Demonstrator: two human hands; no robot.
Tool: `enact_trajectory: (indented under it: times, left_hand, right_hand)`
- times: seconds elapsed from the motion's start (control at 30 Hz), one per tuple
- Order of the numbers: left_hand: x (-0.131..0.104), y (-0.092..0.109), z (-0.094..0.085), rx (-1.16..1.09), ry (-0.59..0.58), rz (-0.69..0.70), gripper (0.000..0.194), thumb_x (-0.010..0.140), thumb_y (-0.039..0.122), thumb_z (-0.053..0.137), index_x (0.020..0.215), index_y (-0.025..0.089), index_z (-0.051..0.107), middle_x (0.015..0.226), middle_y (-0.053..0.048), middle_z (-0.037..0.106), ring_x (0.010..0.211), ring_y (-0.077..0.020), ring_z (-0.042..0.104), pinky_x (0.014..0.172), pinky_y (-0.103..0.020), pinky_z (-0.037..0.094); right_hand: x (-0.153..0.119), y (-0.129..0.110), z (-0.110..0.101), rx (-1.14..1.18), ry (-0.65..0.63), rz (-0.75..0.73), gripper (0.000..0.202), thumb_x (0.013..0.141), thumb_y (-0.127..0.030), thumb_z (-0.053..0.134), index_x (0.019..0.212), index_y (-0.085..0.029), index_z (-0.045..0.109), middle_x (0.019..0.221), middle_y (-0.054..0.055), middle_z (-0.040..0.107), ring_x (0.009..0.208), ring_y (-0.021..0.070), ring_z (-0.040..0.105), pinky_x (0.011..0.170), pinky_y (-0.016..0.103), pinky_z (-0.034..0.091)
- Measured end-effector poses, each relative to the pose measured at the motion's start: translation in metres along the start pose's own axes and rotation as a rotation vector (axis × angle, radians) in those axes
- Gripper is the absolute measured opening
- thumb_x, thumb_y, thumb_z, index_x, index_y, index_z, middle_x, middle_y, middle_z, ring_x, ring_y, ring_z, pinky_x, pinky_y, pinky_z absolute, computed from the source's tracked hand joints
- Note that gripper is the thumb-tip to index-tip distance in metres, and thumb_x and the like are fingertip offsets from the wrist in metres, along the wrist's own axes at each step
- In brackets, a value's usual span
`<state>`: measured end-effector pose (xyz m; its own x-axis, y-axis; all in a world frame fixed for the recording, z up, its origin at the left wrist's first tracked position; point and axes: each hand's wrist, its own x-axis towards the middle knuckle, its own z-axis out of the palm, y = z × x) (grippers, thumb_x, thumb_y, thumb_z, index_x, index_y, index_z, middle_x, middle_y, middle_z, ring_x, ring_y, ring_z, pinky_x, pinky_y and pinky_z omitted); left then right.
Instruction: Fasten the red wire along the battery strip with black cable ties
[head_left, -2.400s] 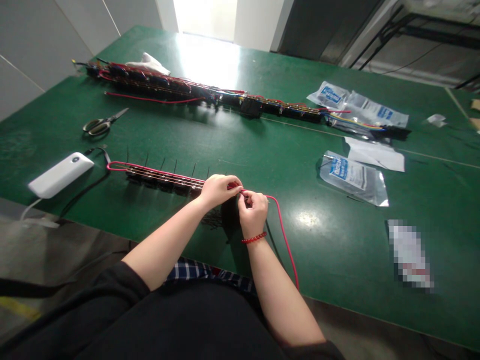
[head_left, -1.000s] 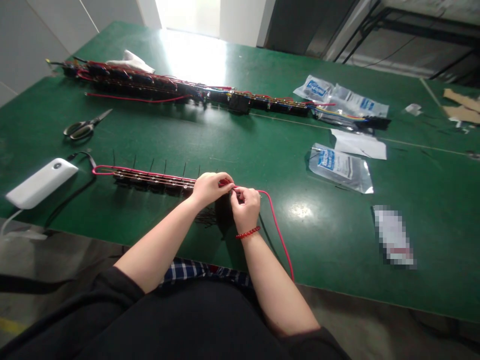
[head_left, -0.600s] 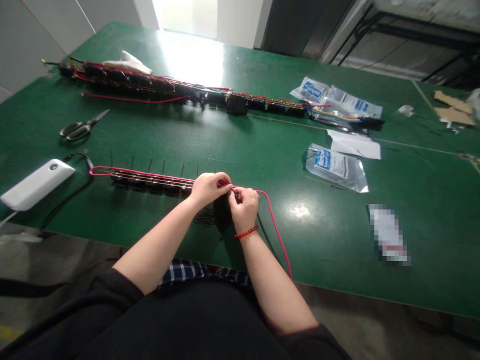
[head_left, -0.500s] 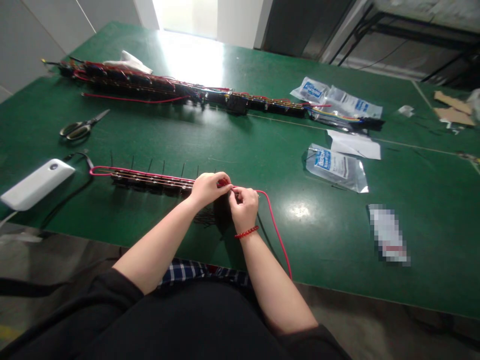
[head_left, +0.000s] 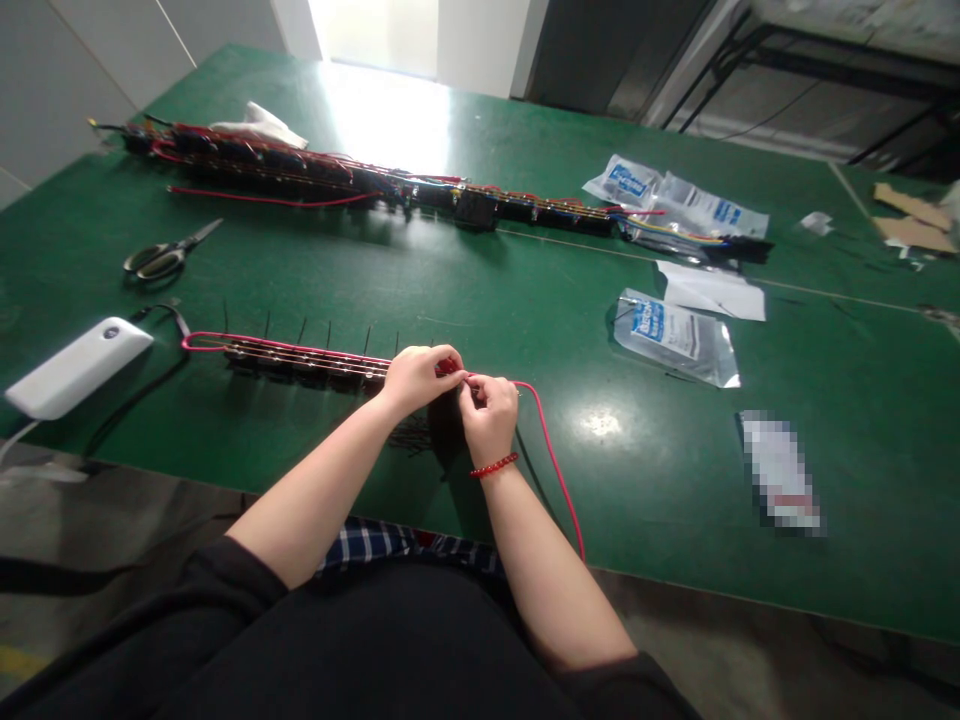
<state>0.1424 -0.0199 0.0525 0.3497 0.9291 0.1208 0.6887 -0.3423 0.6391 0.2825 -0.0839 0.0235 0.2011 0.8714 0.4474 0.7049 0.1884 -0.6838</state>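
In the head view a dark strip of joined modules [head_left: 300,362] lies near the table's front edge, with metal rods along it and several thin black ties sticking up behind. A red wire [head_left: 553,450] runs along its top, loops at the left end and trails off the front edge at right. At the strip's right part, my left hand [head_left: 422,378] is closed in a pinch on the red wire. Close beside it, fingertips nearly touching, my right hand [head_left: 489,410] with a red bead bracelet also pinches there. Whatever small part lies between the fingertips is hidden.
A longer wired assembly [head_left: 322,175] stretches across the back of the green table [head_left: 390,270]. Scissors [head_left: 171,256] and a white power bank [head_left: 81,368] lie at left. Clear plastic bags [head_left: 675,338] and a pixelated packet [head_left: 780,472] are at right.
Both hands keep their pinch at the same spot on the strip. The whole view has shifted very slightly; nothing else has visibly moved.
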Motion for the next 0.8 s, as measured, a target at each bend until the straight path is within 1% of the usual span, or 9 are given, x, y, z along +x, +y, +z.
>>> enact_trajectory:
  times: [0.2, 0.5, 0.8]
  left_hand:
    - [0.0002, 0.0004, -0.0003, 0.006, 0.004, 0.004, 0.013, 0.080, 0.037, 0.068, 0.084, 0.024, 0.069, 0.077, 0.002, 0.072, 0.072, -0.0136, 0.065, 0.066, -0.023, 0.046]
    - [0.0008, 0.0009, -0.0002, 0.007, -0.006, -0.023, 0.014, 0.080, 0.039, 0.068, 0.084, 0.025, 0.068, 0.078, 0.003, 0.072, 0.073, -0.0138, 0.065, 0.067, -0.024, 0.046]
    - [0.0012, 0.0008, -0.0001, 0.037, -0.008, -0.012, 0.014, 0.080, 0.038, 0.067, 0.084, 0.025, 0.068, 0.078, 0.002, 0.072, 0.073, -0.0143, 0.065, 0.068, -0.024, 0.046]
  right_hand:
    - [-0.0003, 0.0001, 0.0003, -0.010, -0.006, 0.006, 0.011, 0.088, -0.028, 0.056, 0.084, -0.020, 0.063, 0.076, 0.002, 0.060, 0.076, 0.0173, 0.051, 0.076, 0.033, 0.041]
    - [-0.0002, 0.0018, 0.0015, -0.024, 0.015, -0.028, 0.009, 0.088, -0.026, 0.057, 0.084, -0.020, 0.064, 0.075, 0.001, 0.060, 0.075, 0.0173, 0.052, 0.077, 0.033, 0.041]
    - [-0.0006, 0.0021, 0.0018, -0.029, 0.001, -0.010, 0.010, 0.088, -0.027, 0.056, 0.085, -0.020, 0.064, 0.076, 0.002, 0.060, 0.077, 0.0175, 0.051, 0.077, 0.033, 0.041]
